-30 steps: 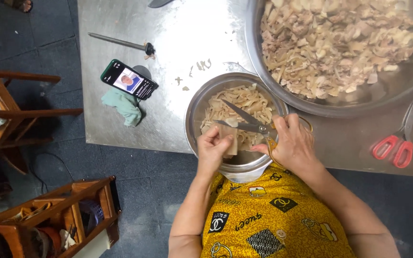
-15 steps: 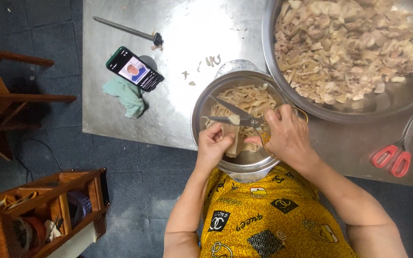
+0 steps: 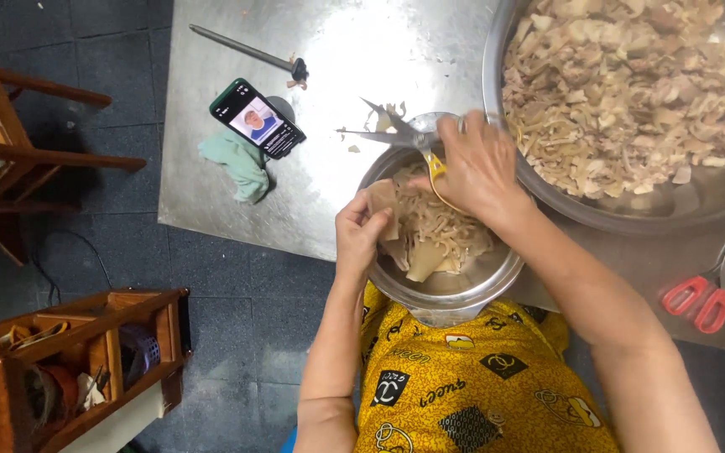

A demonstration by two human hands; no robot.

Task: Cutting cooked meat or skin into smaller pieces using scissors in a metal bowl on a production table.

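Note:
My right hand grips yellow-handled scissors, their blades spread open and pointing left over the steel table. My left hand pinches a flat beige piece of food at the left rim of a small steel bowl. That bowl holds pale cut strips and sits at the table's near edge, just above my lap in yellow patterned cloth.
A large steel basin full of pale chopped pieces fills the top right. Red-handled scissors lie at the right. A phone rests on a green cloth, with a sharpening rod behind. Wooden stools stand on the left floor.
My right hand has lifted the scissors out of the small bowl and swung them up and left, blades now open. My left hand still holds the beige piece.

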